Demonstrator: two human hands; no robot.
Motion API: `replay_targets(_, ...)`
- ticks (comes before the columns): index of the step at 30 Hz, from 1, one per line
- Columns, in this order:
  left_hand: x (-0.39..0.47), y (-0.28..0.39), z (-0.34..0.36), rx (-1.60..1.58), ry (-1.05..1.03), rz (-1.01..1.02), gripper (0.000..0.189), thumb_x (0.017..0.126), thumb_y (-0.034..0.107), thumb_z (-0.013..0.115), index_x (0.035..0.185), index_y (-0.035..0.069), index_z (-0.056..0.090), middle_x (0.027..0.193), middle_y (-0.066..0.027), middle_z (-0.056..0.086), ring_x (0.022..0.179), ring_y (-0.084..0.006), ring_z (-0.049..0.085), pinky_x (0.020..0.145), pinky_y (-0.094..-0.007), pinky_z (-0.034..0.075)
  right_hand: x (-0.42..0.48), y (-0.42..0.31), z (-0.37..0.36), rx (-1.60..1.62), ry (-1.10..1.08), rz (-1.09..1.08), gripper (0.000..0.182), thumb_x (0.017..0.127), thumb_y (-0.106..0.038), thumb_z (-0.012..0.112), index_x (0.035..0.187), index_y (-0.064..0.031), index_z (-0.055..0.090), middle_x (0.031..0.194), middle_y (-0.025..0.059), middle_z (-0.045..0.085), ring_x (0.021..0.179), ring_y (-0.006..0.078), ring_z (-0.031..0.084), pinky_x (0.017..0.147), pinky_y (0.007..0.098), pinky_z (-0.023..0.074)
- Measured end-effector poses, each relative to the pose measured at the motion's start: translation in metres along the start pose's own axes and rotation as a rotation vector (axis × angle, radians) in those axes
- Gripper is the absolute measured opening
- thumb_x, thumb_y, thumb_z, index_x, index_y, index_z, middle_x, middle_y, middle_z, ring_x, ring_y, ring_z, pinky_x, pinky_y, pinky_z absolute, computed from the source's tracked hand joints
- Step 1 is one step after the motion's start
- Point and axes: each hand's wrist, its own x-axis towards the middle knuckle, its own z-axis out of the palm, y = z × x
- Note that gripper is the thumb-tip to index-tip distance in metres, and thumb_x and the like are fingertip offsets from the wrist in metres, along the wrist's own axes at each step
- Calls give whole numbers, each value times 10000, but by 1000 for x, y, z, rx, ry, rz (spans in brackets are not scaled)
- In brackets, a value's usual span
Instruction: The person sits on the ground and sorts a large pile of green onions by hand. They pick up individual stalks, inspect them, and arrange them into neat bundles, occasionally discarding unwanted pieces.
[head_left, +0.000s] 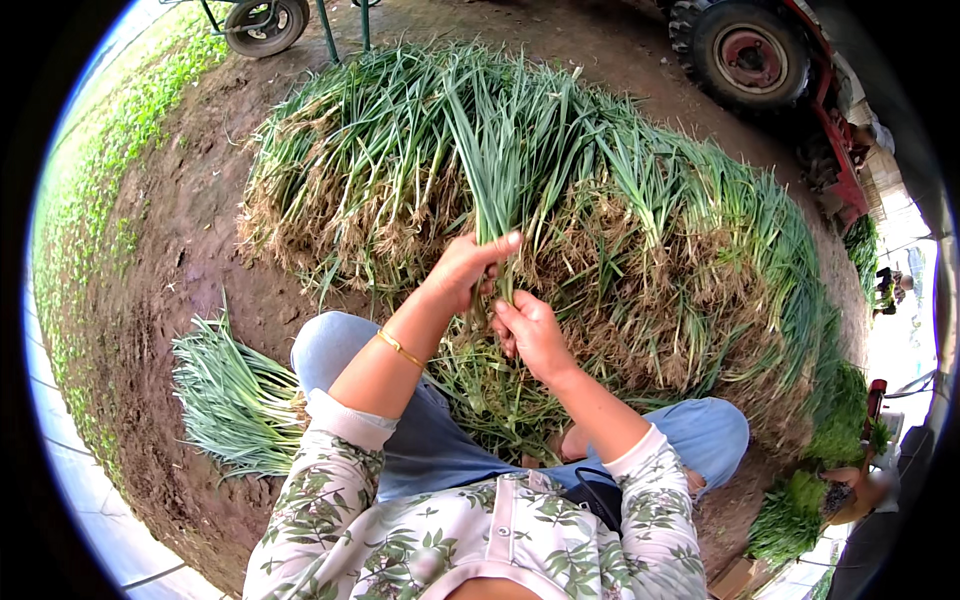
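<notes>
My left hand (466, 271) is closed around the lower stems of a bunch of leafy green alliums (491, 180), whose long leaves point away from me. Just below it and to the right, my right hand (526, 330) pinches a stem near the root end. Beyond both hands spreads a large heap of the same plants (390, 150), with brown roots facing me. Loose stripped leaves (499, 401) lie on the ground between my legs. A neater pile of green plants (232, 397) rests beside my knee at the left.
A wheelbarrow wheel (267, 26) stands at the top left. A red vehicle's tyre (750, 58) is at the top right. Low green plants (90, 247) line the left side. Another person (859, 491) is at the lower right, near more green bunches (791, 517).
</notes>
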Motion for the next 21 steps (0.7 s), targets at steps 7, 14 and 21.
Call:
replay_targets(7, -6, 22, -9, -230, 304, 269, 201, 859, 206, 676, 865, 61, 537, 679, -37, 566, 522, -120, 511, 468, -280, 464, 94, 5, -63, -575, 372, 24, 358, 945, -282, 511, 1115, 25, 578, 927, 123, 663, 832, 244, 629, 729, 398, 478)
replay_targets(14, 9, 23, -22, -407, 248, 131, 207, 851, 234, 682, 816, 89, 537, 519, 47, 341, 420, -88, 337, 414, -261, 314, 151, 34, -100, -790, 583, 158, 289, 862, -224, 611, 993, 33, 630, 757, 117, 630, 684, 258, 595, 634, 419, 458)
replay_targets(21, 11, 10, -9, -279, 390, 60, 184, 829, 168, 695, 768, 76, 548, 532, 26, 432, 408, -92, 398, 373, -242, 316, 70, -6, -62, -105, 304, -27, 156, 819, -141, 706, 795, -10, 625, 664, 10, 608, 550, 70, 525, 500, 220, 420)
